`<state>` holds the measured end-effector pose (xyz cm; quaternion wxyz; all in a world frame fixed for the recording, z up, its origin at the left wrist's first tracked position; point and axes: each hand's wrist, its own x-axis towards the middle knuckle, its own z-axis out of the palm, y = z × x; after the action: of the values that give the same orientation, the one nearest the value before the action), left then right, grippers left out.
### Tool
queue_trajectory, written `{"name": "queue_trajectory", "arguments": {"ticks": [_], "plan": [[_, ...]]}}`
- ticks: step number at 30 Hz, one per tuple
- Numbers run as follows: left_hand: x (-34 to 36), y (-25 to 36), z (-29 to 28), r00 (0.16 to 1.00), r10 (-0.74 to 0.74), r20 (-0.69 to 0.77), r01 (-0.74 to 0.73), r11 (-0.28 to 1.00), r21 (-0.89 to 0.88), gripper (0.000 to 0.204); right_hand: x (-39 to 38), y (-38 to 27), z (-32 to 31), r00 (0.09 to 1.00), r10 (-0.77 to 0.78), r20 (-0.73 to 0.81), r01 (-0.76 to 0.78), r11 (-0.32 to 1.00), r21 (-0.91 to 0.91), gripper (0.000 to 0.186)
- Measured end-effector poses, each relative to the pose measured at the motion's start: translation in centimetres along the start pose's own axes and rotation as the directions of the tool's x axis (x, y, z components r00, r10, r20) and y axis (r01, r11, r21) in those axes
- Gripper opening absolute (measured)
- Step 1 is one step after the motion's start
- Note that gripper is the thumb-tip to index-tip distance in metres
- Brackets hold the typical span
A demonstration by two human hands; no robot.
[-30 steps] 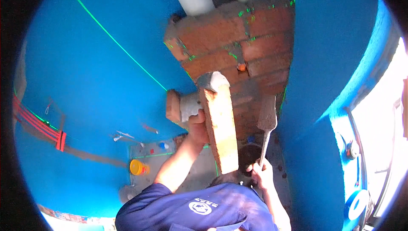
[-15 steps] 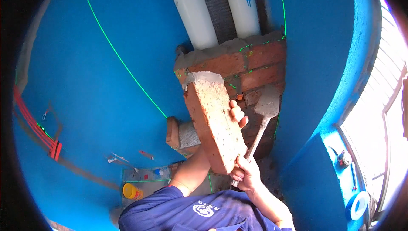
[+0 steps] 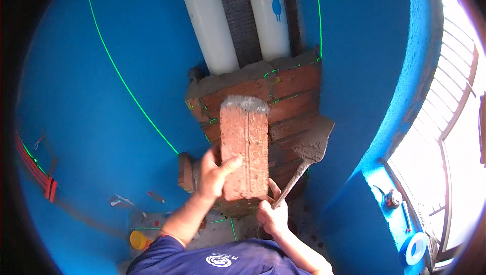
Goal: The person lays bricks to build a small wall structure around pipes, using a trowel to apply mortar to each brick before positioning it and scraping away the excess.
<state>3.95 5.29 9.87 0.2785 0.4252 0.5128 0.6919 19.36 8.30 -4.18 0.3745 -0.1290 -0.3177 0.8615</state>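
Note:
A red brick [image 3: 245,153] stands nearly upright in front of me, its far end capped with grey mortar [image 3: 245,104]. My left hand [image 3: 216,172] grips it at the left side, the thumb lying across its face. Low on the right, my right hand [image 3: 273,214] is closed round the handle of a trowel [image 3: 313,143], whose mortar-smeared blade points up and away. One finger of that hand reaches up beside the brick's lower corner. Beyond the brick rises a brick wall [image 3: 293,105] with a bed of wet mortar [image 3: 253,68] along its top.
Two white pipes [image 3: 207,22] run up behind the brick wall. Blue walls [image 3: 126,47] close in on both sides, crossed by green laser lines. A yellow tub [image 3: 139,240] sits at lower left. On the right ledge lie a tape roll [image 3: 416,248] and a small tool [image 3: 393,198].
The brick has turned so its broad face shows. My left hand has come from behind it to its left side. The trowel blade has tilted, and the view has shifted.

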Motion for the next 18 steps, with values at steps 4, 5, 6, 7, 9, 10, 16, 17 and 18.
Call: {"name": "queue_trajectory", "arguments": {"ticks": [4, 5, 6, 7, 9, 10, 16, 17, 18], "plan": [[6.2, 6.8, -2.5, 0.982, 0.122, 0.143, -0.166, 0.921, 0.354, 0.047, -1.4, -0.9, -3.9, 0.995, 0.020, -0.093, -0.043, 0.966, -0.254, 0.074], [8.5, 8.5, -2.7, 0.968, 0.171, 0.186, -0.238, 0.865, 0.442, 0.050, -2.0, -0.7, -5.1, 0.988, 0.007, -0.155, -0.059, 0.942, -0.331, 0.072], [11.0, 10.4, -2.7, 0.965, 0.129, 0.230, -0.222, 0.869, 0.443, 0.050, -2.7, -0.4, -6.5, 0.980, -0.021, -0.198, -0.052, 0.933, -0.355, 0.075], [13.7, 12.1, -2.5, 0.956, 0.088, 0.278, -0.210, 0.872, 0.443, 0.051, -3.7, -0.2, -7.5, 0.963, -0.075, -0.259, -0.054, 0.887, -0.458, 0.071], [18.9, 15.3, -1.9, 0.933, 0.055, 0.356, -0.263, 0.781, 0.567, 0.054, -5.7, 0.5, -9.1, 0.926, -0.101, -0.363, -0.116, 0.841, -0.528, 0.064], [21.6, 16.4, -1.5, 0.920, 0.099, 0.379, -0.344, 0.666, 0.662, 0.056, -6.8, 1.2, -9.6, 0.897, -0.128, -0.423, -0.144, 0.820, -0.554, 0.056], [30.6, 18.2, 3.2, 0.859, -0.003, 0.512, -0.431, 0.538, 0.725, 0.054, -13.7, 5.5, -11.0, 0.738, -0.184, -0.649, -0.266, 0.804, -0.531, 0.043], [31.6, 18.1, 3.7, 0.851, 0.002, 0.525, -0.444, 0.536, 0.718, 0.054, -14.9, 6.2, -11.1, 0.734, -0.158, -0.660, -0.260, 0.833, -0.488, 0.045], [32.7, 17.5, 4.3, 0.850, -0.032, 0.525, -0.438, 0.511, 0.740, 0.050, -15.7, 7.0, -10.7, 0.715, -0.201, -0.669, -0.228, 0.839, -0.495, 0.042]]}}
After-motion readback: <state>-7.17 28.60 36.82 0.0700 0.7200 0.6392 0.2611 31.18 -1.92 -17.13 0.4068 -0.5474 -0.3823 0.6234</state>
